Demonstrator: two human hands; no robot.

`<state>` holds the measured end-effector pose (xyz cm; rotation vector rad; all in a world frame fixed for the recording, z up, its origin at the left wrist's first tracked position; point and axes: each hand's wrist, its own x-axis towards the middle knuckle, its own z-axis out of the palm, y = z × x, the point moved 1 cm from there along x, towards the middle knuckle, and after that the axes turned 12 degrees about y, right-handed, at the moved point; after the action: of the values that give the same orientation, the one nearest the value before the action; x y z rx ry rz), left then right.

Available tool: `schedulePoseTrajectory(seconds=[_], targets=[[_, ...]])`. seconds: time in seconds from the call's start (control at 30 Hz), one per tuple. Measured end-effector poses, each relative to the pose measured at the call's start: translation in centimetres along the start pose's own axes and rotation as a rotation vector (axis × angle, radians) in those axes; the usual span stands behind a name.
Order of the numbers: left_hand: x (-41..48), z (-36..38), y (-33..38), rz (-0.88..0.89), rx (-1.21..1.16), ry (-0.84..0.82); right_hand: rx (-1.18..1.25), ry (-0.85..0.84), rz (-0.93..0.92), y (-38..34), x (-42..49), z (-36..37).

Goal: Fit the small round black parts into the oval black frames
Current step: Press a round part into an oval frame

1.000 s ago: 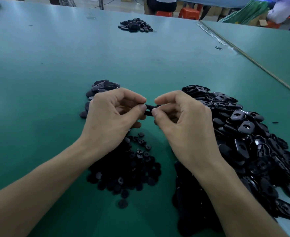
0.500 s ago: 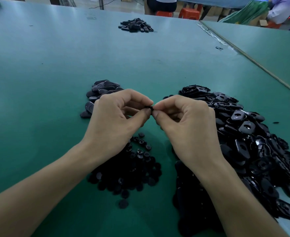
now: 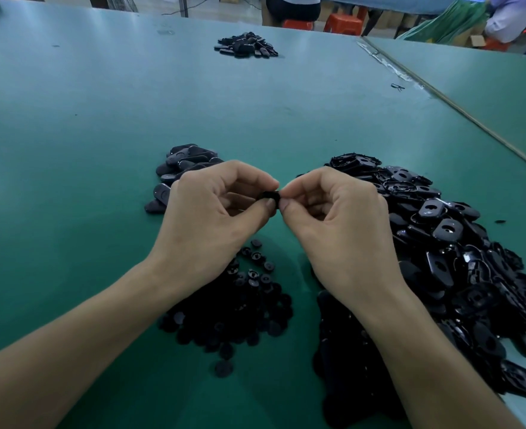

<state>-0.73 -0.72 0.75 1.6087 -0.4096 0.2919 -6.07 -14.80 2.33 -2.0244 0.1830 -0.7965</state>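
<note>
- Tabletop [image 3: 94,125]: green, matt and wide. Both bare forearms reach in from its near edge.
- The left hand [image 3: 212,218] and right hand [image 3: 342,230] are raised over the middle of the tabletop, with their fingertips meeting.
- A black piece [image 3: 269,197] is pinched between the two hands. The left thumb and forefinger clamp one side, and the right thumb and forefinger clamp the other.
- The remaining fingers [image 3: 240,196] of both hands curl in toward the palms.
- The black piece is mostly hidden by the fingertips. I cannot tell whether it is a round part, a frame, or one seated in the other.
- The small round parts [image 3: 240,308] lie in a loose pile between the forearms, toward the near edge. A few strays sit at the pile's fringe.
- The oval frames [image 3: 459,261] form a big heap on the right side, running from beside the right hand down toward the near right corner. Several lie face up and show a hole.
- A smaller cluster [image 3: 184,165] of dark oval pieces lies just beyond the left hand, partly hidden by its knuckles.
- A far pile [image 3: 246,48] of similar black pieces sits near the far edge, well apart from everything else.
- A second green surface [image 3: 487,88] butts against the right edge, with a pale seam between the two.
- Orange stools [image 3: 297,24] stand beyond the far edge, and seated people [image 3: 294,6] are partly in view there.
</note>
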Motion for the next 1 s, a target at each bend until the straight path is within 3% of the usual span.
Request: schedulePoseTrajectory(seconds=[0.4,0.73,1.0], targets=[[-0.17,-0.05,0.4,0.016,-0.018,0.017,-0.032,0.072,-0.046,-0.2,-0.3,0.26],[-0.27,-0.18,0.3,0.075,0.061,0.031,-0.001,0.031,-0.06,0.27,-0.3,0.17],[0.25,-0.47,-0.35,0.011,0.087,0.005,-0.012,-0.054,-0.067,0.49,-0.19,-0.1]])
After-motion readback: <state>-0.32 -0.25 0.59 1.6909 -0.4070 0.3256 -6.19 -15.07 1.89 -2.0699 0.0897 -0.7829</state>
